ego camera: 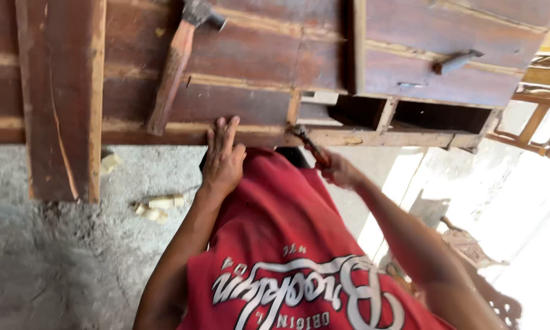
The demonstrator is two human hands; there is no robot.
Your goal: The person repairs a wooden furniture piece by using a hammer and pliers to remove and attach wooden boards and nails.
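Note:
My left hand (223, 157) lies flat with its fingers spread on the front edge of a reddish-brown wooden panel (250, 91). My right hand (339, 171) is closed around a small tool with dark red handles (305, 143). The tool's tip touches the panel's edge next to an open compartment (360, 113). A hammer with a worn wooden handle (174, 67) rests on the panel, above my left hand. My red shirt (275, 244) fills the lower middle of the view.
A loose plank (61, 98) lies across the panel's left end and overhangs the concrete floor (55, 256). Pale wood offcuts (159, 206) sit on the floor. A second metal tool (458, 60) lies on the panel at the upper right. Carved wooden furniture (537, 116) stands at the right.

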